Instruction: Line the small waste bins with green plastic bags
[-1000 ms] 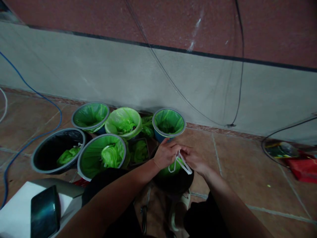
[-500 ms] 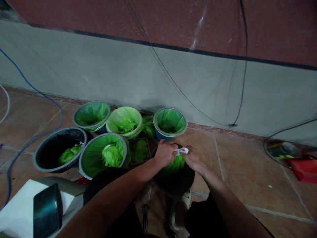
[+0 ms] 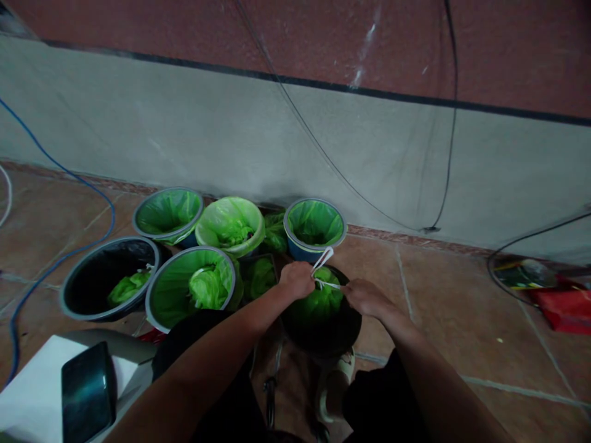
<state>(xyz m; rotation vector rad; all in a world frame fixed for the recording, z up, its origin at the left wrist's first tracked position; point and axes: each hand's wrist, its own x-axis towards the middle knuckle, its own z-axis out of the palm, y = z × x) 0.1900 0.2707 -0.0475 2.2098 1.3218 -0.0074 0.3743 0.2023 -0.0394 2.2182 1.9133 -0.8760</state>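
Note:
A green plastic bag (image 3: 318, 304) sits in a dark round bin (image 3: 339, 338) on the floor between my feet. At its gathered top is a white drawstring (image 3: 324, 259), with one loop standing up and another part stretched sideways. My left hand (image 3: 298, 280) is closed on the drawstring at the left. On the other side my right hand (image 3: 368, 298) pinches the stretched end over the bin's right rim. The fingertips of both hands are partly hidden.
Several bins stand to the left, among them a green-lined bin (image 3: 159, 314) and a black-lined bin (image 3: 74, 295), each holding a green bundle. A blue bin (image 3: 299, 247) stands by the wall. A phone (image 3: 88, 394) lies on a white box (image 3: 37, 394). A blue cable (image 3: 69, 252) crosses the floor.
My hands, close together before, are now apart, the right one further right. The drawstring is stretched between them, and its white loop now stands up beside my left hand.

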